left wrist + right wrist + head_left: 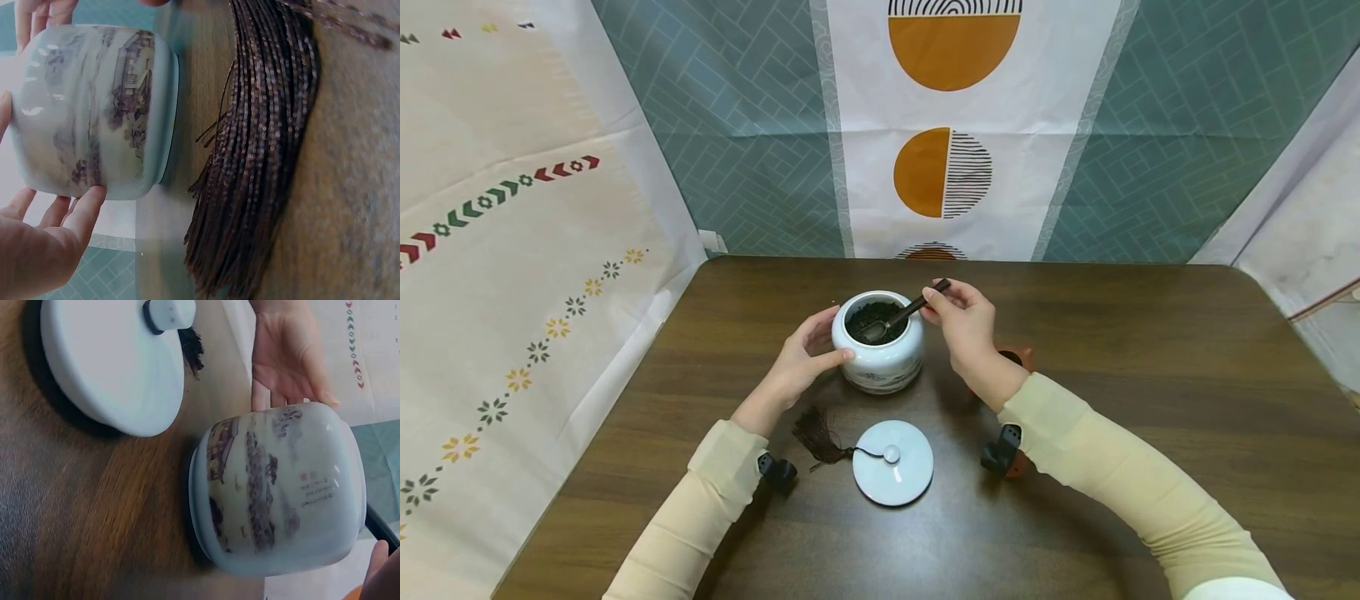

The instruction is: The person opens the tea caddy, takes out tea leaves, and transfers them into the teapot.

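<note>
Right hand (967, 327) pinches spoon (913, 307), bowl inside jar (883, 363).
Left hand (796, 360) half-open, grips jar's side; lid (895, 481) in front of jar.

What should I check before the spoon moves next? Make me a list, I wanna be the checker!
1. Jar standing upright: ok. The white porcelain jar stands on the wooden table.
2. Jar steadied: ok. The left-hand grip has thumb and fingers against its side.
3. Lid out of the way: ok. The white lid lies apart from the jar, its brown tassel beside it.
4. Spoon held: ok. The right-hand grip pinches the handle of the dark spoon.
5. Spoon loaded: cannot tell. Its bowl is among the dark tea-like leaves, too small to judge.
6. Reddish-brown vessel clear to use: cannot tell. It's mostly hidden.
</note>
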`<state>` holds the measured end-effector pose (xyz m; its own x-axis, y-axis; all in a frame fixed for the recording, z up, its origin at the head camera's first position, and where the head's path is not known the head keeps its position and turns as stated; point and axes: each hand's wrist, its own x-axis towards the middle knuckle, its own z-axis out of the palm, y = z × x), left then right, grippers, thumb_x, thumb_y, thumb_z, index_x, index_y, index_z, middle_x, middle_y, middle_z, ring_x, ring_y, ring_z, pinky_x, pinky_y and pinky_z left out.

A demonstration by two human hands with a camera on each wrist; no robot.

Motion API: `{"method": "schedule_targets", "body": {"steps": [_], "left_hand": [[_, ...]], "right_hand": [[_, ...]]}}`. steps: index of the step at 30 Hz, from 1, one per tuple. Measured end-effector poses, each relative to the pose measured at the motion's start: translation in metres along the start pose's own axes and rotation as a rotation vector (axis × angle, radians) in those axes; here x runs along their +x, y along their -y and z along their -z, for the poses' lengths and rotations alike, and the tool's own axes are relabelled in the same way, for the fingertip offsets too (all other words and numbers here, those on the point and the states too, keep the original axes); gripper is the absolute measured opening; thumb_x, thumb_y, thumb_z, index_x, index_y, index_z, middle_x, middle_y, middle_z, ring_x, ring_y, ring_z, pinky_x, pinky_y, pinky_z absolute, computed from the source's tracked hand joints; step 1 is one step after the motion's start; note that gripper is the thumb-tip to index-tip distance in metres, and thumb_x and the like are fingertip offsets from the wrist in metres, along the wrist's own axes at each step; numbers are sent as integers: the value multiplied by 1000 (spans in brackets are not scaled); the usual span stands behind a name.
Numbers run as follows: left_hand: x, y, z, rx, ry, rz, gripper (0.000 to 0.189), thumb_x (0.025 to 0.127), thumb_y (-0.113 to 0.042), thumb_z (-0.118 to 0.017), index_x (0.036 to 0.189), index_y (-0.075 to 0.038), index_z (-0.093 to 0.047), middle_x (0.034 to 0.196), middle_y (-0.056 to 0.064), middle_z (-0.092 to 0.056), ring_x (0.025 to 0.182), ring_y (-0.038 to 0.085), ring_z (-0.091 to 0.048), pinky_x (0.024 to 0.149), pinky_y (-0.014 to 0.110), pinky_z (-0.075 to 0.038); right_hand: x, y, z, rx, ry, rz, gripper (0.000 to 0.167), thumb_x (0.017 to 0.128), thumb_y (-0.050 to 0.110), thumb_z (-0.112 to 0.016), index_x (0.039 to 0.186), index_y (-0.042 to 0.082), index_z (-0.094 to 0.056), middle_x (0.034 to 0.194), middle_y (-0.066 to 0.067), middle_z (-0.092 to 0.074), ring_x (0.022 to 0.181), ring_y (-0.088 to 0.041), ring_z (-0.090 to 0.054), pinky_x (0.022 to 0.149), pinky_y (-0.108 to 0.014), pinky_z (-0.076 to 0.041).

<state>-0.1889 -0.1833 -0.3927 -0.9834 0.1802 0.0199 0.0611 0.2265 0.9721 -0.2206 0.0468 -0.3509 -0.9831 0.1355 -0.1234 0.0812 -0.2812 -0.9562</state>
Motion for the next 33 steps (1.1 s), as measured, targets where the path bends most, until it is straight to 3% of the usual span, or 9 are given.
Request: {"method": "schedule_targets", "body": {"steps": [6,19,33], "left_hand": [[0,0,-1,-3,-5,0,70,85,-3,-69,146,-9,-35,145,17,-41,133,34,-39,107,53,-34],[1,2,-1,-7,-12,2,70,85,-3,-69,146,-9,-36,145,17,-41,132,34,-40,106,53,-35],[0,1,-1,11,-9,18,71,86,-6,-69,147,-10,-34,146,16,-41,134,33,-39,107,51,-35]], "right_hand": [[3,2,4,47,-40,-50,26,88,7,-66,112,2,-61,92,-2,-62,81,-9,-65,77,-24,-55],[7,22,15,201,-62,-41,10,89,6,-65,98,9,-63,96,-4,-59,80,-9,-66,78,-24,-55],[1,53,53,350,-39,-30,4,88,3,-64,90,6,-63,102,-6,-52,79,-11,-62,75,-20,-55]]}}
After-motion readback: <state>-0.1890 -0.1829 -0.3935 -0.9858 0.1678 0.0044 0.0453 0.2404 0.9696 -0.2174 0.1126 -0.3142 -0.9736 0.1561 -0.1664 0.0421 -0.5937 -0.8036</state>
